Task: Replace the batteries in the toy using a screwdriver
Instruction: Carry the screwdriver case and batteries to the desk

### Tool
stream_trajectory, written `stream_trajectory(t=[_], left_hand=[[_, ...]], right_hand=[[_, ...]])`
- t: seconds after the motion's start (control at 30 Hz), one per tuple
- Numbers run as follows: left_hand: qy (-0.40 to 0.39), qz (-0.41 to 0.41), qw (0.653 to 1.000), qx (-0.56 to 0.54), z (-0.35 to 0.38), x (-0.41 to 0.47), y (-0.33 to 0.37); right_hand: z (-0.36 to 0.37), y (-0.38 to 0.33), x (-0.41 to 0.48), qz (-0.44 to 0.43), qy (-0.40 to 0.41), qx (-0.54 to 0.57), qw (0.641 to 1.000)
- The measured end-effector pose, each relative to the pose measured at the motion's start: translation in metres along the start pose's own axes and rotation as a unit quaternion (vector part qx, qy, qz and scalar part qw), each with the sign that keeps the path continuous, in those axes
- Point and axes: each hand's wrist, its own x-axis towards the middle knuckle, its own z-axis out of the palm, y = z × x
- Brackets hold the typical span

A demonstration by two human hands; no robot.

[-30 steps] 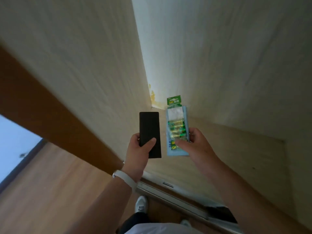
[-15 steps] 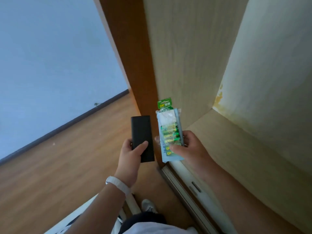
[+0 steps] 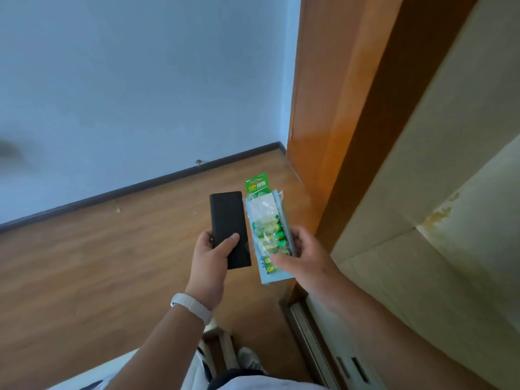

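Observation:
My left hand [image 3: 209, 260] grips a flat black rectangular case [image 3: 228, 223] by its lower end, thumb across the face. My right hand [image 3: 304, 257] holds a clear blister pack of green and yellow batteries [image 3: 267, 229] with a green header card, together with a light blue card behind it. Both items are held upright side by side, chest high, above the wooden floor. No toy or screwdriver is visible.
An orange-brown wooden frame [image 3: 323, 108] and a pale cabinet interior [image 3: 439, 220] with a sliding track [image 3: 312, 333] stand at right. A pale blue wall [image 3: 126, 80] with dark skirting meets the wood floor [image 3: 84, 263] ahead. My shoes [image 3: 247, 358] show below.
The view has swung left, away from the cabinet interior toward the wall and floor. Both hands keep the same hold on the black case and the battery pack.

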Motion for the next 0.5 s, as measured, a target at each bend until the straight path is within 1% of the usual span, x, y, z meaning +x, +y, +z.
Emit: stream_trajectory(t=[0.2, 0.4, 0.5], left_hand=[[0.034, 0.016, 0.999, -0.027, -0.052, 0.044, 0.028], [0.103, 0.032, 0.993, -0.049, -0.117, 0.065, 0.052], [0.139, 0.043, 0.987, -0.065, -0.145, 0.066, 0.063]], right_hand=[[0.052, -0.019, 0.064, 0.022, -0.037, -0.002, 0.999], [0.115, -0.039, 0.114, 0.012, -0.079, -0.018, 0.997], [0.145, -0.049, 0.134, 0.009, -0.118, -0.036, 0.992]])
